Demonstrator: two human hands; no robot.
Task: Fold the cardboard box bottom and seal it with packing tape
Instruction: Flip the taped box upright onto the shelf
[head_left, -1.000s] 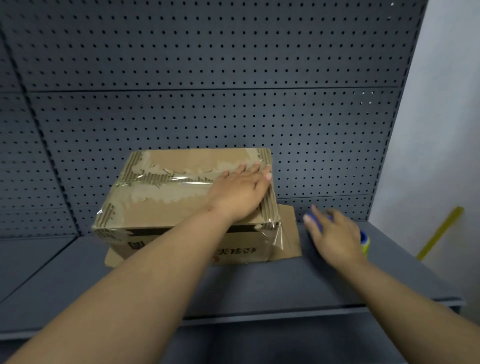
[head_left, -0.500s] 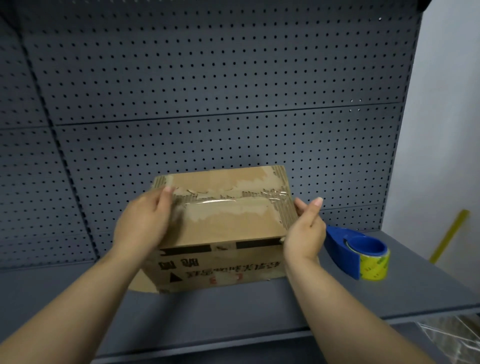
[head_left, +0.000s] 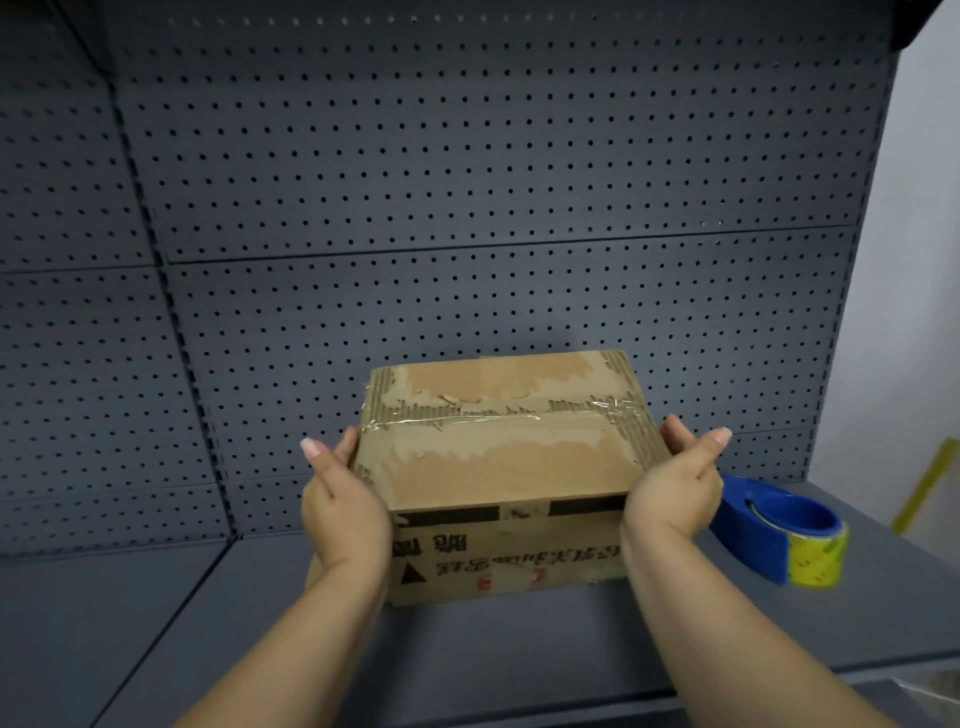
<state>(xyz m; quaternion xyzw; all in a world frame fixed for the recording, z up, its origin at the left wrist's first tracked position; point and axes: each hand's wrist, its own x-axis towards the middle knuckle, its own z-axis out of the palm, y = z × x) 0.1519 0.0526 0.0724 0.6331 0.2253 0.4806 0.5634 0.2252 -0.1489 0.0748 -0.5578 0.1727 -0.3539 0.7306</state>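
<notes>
You are working against the grey pegboard wall (head_left: 467, 182), with the cardboard box (head_left: 509, 467) standing on the shelf (head_left: 493, 639) in front of it. Its print is upside down, so the folded bottom faces you. Your left hand (head_left: 340, 499) grips the box's left end and your right hand (head_left: 670, 488) grips the right end, thumbs at the top edges. The fingers behind are mostly hidden. Keep the squeeze even so the flaps stay flush and the walls do not bow. The tape dispenser (head_left: 753, 525) sits just beside the box on your right and is held by nobody, so the sealing looks done or nearly so. Check the clear tape strip (head_left: 467, 420) along the centre seam. It looks wrinkled over torn cardboard, so press it flat to both ends, and add a second strip if it lifts.
</notes>
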